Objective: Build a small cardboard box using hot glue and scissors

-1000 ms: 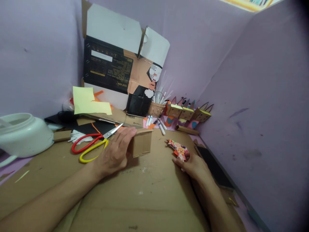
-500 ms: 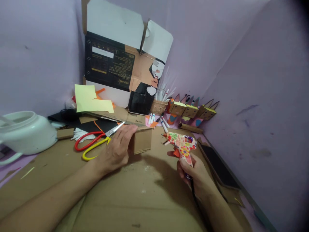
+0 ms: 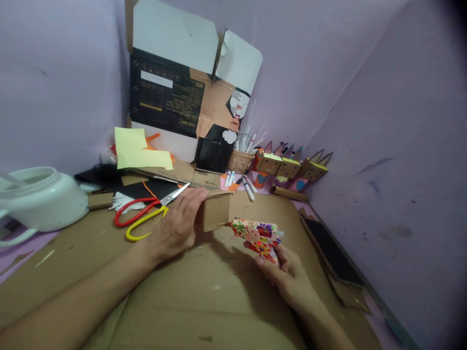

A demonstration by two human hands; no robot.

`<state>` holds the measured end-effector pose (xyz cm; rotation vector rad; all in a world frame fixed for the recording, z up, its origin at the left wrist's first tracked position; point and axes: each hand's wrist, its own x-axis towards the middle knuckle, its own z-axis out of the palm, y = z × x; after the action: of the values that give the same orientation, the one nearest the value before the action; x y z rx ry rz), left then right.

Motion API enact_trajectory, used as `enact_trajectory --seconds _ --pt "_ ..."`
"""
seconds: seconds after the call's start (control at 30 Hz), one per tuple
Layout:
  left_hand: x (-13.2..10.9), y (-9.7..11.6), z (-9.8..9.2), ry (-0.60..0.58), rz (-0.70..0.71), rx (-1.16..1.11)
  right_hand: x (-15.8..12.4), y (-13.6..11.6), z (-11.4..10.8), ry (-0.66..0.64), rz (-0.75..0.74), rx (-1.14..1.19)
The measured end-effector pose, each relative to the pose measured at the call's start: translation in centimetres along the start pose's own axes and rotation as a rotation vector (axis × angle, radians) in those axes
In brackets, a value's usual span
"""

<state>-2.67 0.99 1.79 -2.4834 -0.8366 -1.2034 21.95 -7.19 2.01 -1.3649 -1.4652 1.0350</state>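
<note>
My left hand [image 3: 179, 224] is closed on a small folded cardboard piece [image 3: 217, 212], which stands on the brown cardboard sheet [image 3: 175, 296] covering the table. In my right hand [image 3: 282, 272] is a glue gun [image 3: 257, 236] with a bright floral pattern. Its nozzle points left and meets, or nearly meets, the lower right edge of the cardboard piece; I cannot tell if they touch. Scissors [image 3: 146, 216] with one red and one yellow handle lie open just left of my left hand, blades pointing away.
A white pot [image 3: 47, 204] stands at the left. Behind are an unfolded printed box [image 3: 168, 97], yellow paper [image 3: 134, 153], several markers [image 3: 249, 187], a small basket [image 3: 241, 160] and several cardboard animal figures [image 3: 288, 166]. A dark flat panel [image 3: 330, 250] lies along the right wall.
My right hand has brought the glue gun down and to the left, so its nozzle is at the cardboard piece's lower edge. My left hand has stayed nearly still.
</note>
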Motion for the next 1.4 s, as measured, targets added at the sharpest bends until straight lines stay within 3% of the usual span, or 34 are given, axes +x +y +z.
enact_trajectory --seconds 0.3,1.4 --pt "0.2 0.1 0.0 -0.017 0.017 0.026 0.2 0.4 0.0 0.029 -0.02 -0.098" --pt "0.0 0.9 0.2 -0.107 -0.042 -0.02 -0.4 0.6 0.9 0.04 -0.004 -0.006"
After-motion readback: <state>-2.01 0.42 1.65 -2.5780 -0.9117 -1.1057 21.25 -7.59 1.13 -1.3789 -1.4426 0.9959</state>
